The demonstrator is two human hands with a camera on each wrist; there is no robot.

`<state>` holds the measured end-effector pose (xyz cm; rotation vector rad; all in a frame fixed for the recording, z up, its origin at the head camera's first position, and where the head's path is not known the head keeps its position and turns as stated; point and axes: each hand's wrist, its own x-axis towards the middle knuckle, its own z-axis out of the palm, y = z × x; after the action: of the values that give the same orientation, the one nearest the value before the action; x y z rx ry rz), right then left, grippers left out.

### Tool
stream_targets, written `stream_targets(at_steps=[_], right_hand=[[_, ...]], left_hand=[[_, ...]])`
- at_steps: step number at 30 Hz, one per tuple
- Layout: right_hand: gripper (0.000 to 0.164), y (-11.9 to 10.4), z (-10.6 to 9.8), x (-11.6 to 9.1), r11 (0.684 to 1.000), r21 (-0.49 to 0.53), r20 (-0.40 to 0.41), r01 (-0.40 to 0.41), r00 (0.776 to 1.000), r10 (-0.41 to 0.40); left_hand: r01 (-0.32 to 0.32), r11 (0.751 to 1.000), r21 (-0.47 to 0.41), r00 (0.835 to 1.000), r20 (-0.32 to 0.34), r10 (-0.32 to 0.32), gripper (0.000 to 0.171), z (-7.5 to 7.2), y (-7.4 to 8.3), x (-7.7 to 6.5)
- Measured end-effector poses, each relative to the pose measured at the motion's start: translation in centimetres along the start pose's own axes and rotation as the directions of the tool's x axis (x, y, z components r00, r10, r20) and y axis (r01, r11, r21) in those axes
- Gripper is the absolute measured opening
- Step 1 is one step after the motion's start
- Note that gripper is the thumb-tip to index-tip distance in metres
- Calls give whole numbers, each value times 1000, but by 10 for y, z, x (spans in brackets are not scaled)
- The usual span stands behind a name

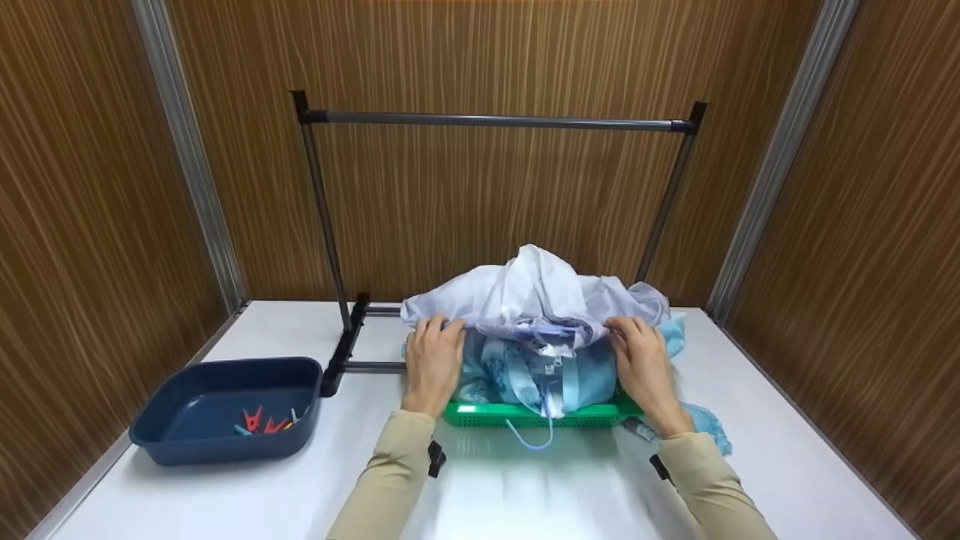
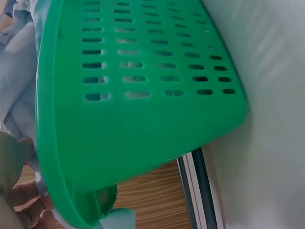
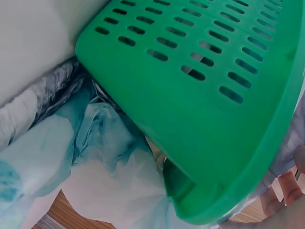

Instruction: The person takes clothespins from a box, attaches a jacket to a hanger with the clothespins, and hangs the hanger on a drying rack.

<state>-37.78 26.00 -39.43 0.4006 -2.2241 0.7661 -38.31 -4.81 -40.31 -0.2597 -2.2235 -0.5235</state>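
Note:
A pale lavender-white garment (image 1: 525, 289) lies bunched over the top of a green slotted basket (image 1: 487, 415). At its left front edge my left hand (image 1: 433, 365) pinches the cloth; my right hand (image 1: 643, 367) pinches the opposite side. Between the hands a light blue hanger (image 1: 551, 330) shows at the garment's collar. A curved pale blue hook (image 1: 534, 447) hangs down over the basket's front. Light blue patterned clothing (image 1: 472, 379) fills the basket. From the left wrist, fingers (image 2: 24, 195) curl at the cloth beyond the rim; the right wrist view shows similar fingers (image 3: 288, 188).
A black and grey clothes rack (image 1: 495, 120) stands behind the basket. To the left is a dark blue tub (image 1: 187, 450) with several red, blue and yellow clothespins (image 1: 255, 420). Light blue cloth (image 1: 709, 427) spills onto the white table right of the basket. Wood-grain panels enclose three sides.

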Motion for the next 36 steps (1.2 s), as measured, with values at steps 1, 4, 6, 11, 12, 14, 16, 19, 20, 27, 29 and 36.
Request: stream_targets(at_steps=[1, 4, 6, 11, 12, 14, 16, 19, 20, 27, 29, 36], right_hand=[[18, 1, -1, 1, 1000, 5, 0, 11, 1000, -11], [21, 8, -4, 4, 1000, 7, 17, 14, 1000, -14], [23, 14, -8, 6, 1000, -10, 25, -5, 1000, 6], [21, 26, -17, 10, 992, -100, 24, -74, 997, 76], [21, 26, -18, 11, 990, -113, 28, -82, 996, 85], [22, 27, -21, 14, 988, -124, 42, -87, 995, 93], [23, 27, -23, 17, 991, -112, 88, -77, 992, 88], [25, 27, -25, 19, 992, -111, 167, -55, 983, 73], [26, 26, -25, 18, 992, -114, 188, -47, 980, 68], [24, 27, -20, 19, 982, -189, 139, -21, 989, 48], [22, 26, -19, 21, 981, -196, 130, -9, 991, 35], [20, 22, -17, 23, 987, -159, 66, -22, 997, 33]], left_hand=[[-1, 1000, 4, 1000, -22, 1, 15, 1, 0, 1], [6, 1000, -11, 998, -59, -6, 13, 0, -1, 4], [14, 1000, -25, 997, -71, -16, 12, 0, 0, 7], [40, 999, -37, 996, -76, -43, 12, -2, 1, 11], [45, 998, -40, 996, -71, -48, 12, -2, 2, 12], [51, 998, -42, 997, -62, -53, 13, -4, 2, 14], [56, 998, -43, 996, -60, -58, 13, -5, 2, 16], [59, 997, -41, 996, -70, -62, 14, -6, 1, 18], [60, 997, -42, 995, -74, -63, 14, -6, 1, 19], [65, 996, -61, 995, -67, -69, 14, -7, -1, 20], [74, 995, -64, 995, -69, -78, 14, -8, -2, 20], [102, 990, -98, 993, -43, -107, 16, -10, -2, 21]])
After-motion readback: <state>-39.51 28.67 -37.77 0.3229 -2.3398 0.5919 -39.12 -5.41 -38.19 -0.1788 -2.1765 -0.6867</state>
